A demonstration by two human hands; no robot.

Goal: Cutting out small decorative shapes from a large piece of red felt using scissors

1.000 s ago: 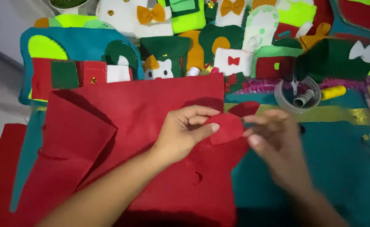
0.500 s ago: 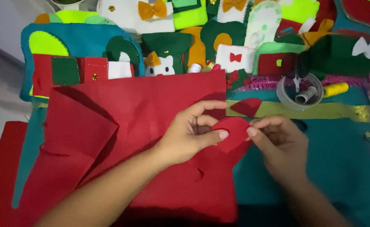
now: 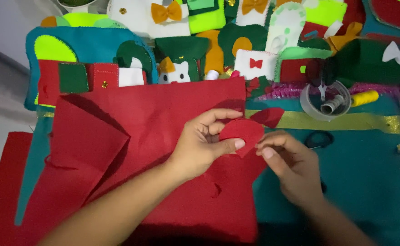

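L hand [image 3: 204, 146] pinches small red felt piece [image 3: 243, 133] btwn thumb and fingers, held over right edge of big red felt sheet [image 3: 154, 132]. R hand [image 3: 288, 164] just right of piece, fingertips curled narrow at its edge; grip on it unclear. Clear tub [image 3: 325, 100] w/ thread spools far right.

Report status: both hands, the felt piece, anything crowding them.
Left hand pinches small red felt piece. Right hand touching its lower edge. Large red felt sheet underneath; second red scrap just behind.
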